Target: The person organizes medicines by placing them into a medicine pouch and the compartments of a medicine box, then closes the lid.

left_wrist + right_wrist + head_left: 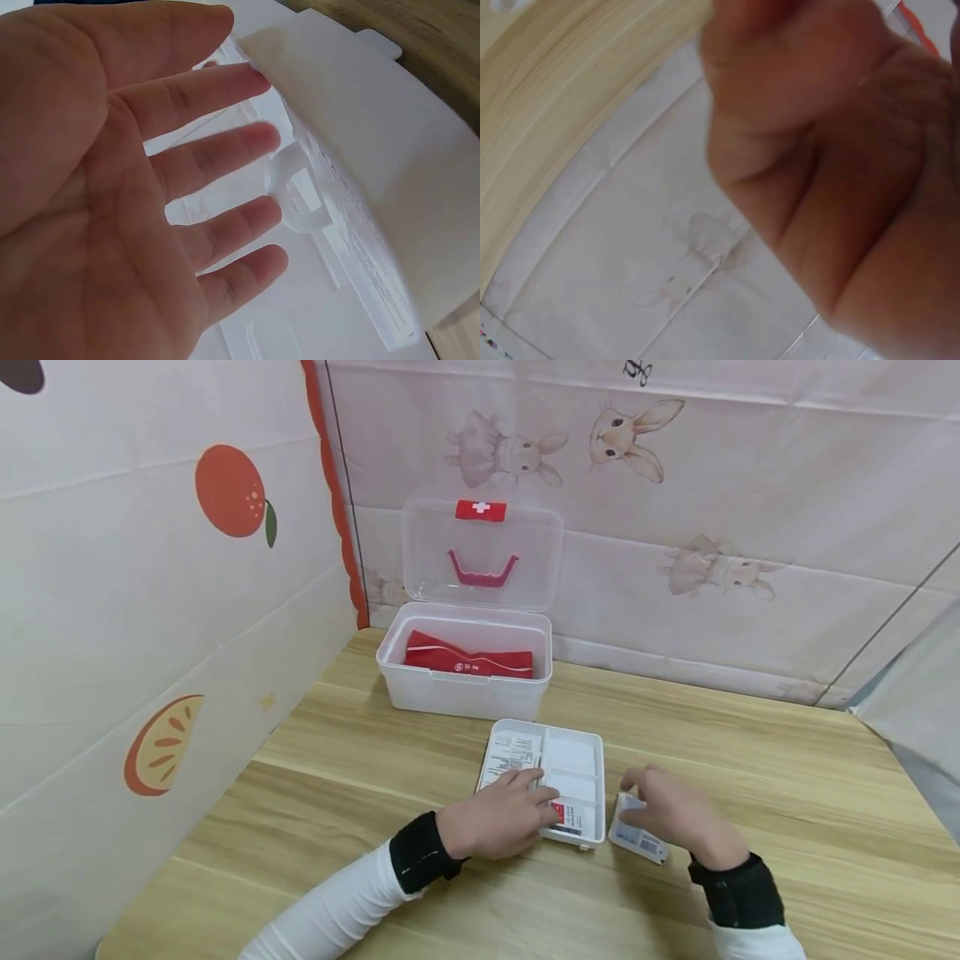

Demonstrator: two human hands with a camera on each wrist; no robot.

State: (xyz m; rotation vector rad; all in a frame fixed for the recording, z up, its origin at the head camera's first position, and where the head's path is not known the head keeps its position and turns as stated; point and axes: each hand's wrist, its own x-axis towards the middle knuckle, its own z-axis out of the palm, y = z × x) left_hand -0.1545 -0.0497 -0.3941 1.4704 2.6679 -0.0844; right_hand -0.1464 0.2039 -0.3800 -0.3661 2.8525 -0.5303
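My left hand [498, 817] lies flat, fingers straight, on the white tray [577, 758], which sits just in front of the first-aid box [465, 664]. My right hand [675, 814] curls around a small packet [636, 837] just right of the tray.

A: Where can a hand pass?

B: Lower left and far right of the frame, bare table [787, 777]. Also the strip between the case [463, 685] and the tray [592, 752].

A: What blocks?

B: The case with its raised lid [480, 556] at upper centre, the walls [150, 610] close behind and left, and the tray mid-frame with a small box [637, 839] just right of it.
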